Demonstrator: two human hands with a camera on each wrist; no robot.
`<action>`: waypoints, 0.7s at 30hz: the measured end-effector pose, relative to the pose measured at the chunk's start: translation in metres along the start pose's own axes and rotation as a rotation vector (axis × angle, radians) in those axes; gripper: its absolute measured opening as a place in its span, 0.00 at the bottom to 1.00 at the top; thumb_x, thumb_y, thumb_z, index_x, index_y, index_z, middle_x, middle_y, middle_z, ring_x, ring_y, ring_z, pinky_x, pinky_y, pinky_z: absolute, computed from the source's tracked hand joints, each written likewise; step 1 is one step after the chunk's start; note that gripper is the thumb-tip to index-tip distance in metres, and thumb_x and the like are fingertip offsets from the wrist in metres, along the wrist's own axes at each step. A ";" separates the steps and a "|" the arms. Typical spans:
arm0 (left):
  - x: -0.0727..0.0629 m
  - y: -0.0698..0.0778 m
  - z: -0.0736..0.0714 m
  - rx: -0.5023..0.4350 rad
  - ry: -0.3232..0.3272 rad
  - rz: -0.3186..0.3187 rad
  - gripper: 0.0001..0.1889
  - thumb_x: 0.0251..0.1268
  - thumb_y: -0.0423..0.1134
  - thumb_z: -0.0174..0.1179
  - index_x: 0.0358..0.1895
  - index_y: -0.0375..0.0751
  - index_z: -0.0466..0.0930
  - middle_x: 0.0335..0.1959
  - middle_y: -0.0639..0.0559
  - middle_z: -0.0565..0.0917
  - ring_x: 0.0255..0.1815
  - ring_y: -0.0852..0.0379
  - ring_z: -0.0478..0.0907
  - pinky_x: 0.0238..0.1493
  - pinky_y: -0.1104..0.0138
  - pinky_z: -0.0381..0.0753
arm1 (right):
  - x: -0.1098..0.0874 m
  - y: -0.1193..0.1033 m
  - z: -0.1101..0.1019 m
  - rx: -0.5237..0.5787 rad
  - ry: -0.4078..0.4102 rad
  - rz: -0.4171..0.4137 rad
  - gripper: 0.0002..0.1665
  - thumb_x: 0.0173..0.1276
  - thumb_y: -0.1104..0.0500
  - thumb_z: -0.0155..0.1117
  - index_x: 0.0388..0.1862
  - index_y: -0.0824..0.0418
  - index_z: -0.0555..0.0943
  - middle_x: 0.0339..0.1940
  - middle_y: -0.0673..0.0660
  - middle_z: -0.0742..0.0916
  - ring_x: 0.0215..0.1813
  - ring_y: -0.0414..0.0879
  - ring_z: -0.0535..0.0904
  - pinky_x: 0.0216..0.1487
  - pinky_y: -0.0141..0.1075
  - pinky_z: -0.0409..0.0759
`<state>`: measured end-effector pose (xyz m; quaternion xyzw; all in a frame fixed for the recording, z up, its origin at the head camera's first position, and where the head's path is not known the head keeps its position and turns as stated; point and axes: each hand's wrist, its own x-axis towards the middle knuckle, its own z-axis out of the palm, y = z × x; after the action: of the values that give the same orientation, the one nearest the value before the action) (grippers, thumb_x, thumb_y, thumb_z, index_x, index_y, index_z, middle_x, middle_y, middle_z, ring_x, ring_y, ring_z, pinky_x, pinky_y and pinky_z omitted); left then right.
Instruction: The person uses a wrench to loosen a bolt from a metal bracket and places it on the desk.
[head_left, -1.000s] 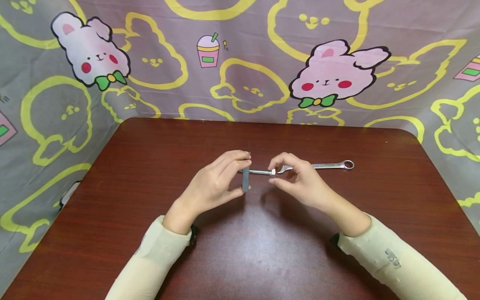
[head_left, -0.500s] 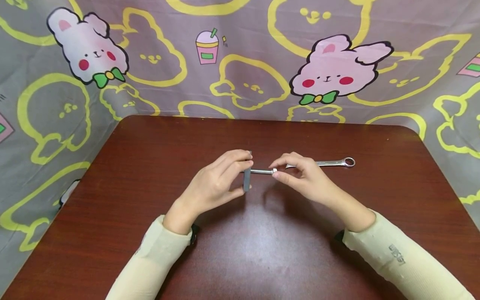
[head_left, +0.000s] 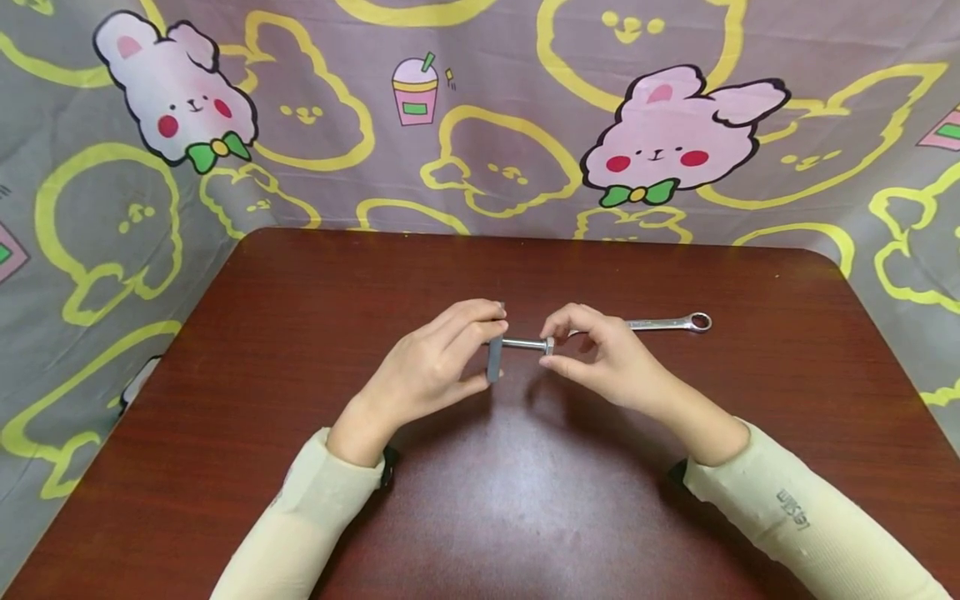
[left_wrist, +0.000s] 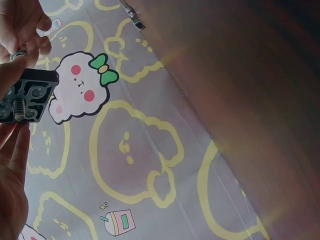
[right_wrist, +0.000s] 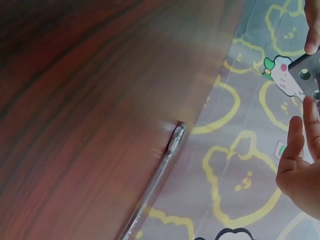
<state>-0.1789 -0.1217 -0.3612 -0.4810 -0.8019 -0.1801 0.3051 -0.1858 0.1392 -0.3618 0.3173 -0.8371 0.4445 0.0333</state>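
Observation:
My left hand (head_left: pixel 429 360) grips a small grey plate (head_left: pixel 494 360) by its edges, fingers on top and thumb below, holding it upright above the table. A silver hex bolt (head_left: pixel 525 343) runs through the plate, its head toward the right. At that head my right hand (head_left: pixel 611 358) has its thumb and index finger, pinching it. The left wrist view shows the plate's recessed face (left_wrist: pixel 37 92), where the bolt's threaded end (left_wrist: pixel 19 109) sticks out. Round holes show in the plate (right_wrist: pixel 306 75) in the right wrist view; the bolt head is hidden there.
A combination wrench (head_left: pixel 667 324) lies on the brown table (head_left: pixel 480 517) behind my right hand, its ring end to the right and its other end mostly hidden. A cartoon-patterned cloth (head_left: pixel 510 83) hangs along the table's back and sides.
My right fingers have shifted at the bolt head, closing over it half a second ago and now spread around it. The left hand and plate hold nearly still.

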 end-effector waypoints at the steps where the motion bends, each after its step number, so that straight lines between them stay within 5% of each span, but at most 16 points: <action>1: 0.000 0.000 0.000 0.002 0.000 0.000 0.31 0.43 0.32 0.77 0.54 0.33 0.76 0.58 0.41 0.79 0.62 0.48 0.77 0.64 0.66 0.78 | 0.000 -0.001 0.000 -0.006 0.006 -0.007 0.15 0.57 0.67 0.75 0.40 0.56 0.80 0.36 0.49 0.82 0.42 0.41 0.77 0.36 0.33 0.78; 21: 0.005 0.001 -0.002 -0.040 0.035 -0.026 0.28 0.45 0.31 0.74 0.53 0.31 0.75 0.56 0.40 0.80 0.62 0.48 0.78 0.64 0.65 0.79 | -0.002 -0.004 0.000 0.064 0.098 -0.115 0.17 0.55 0.71 0.73 0.41 0.56 0.81 0.41 0.49 0.85 0.52 0.42 0.67 0.53 0.35 0.68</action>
<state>-0.1792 -0.1194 -0.3561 -0.4735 -0.7989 -0.2081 0.3070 -0.1822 0.1381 -0.3597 0.3436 -0.8003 0.4832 0.0895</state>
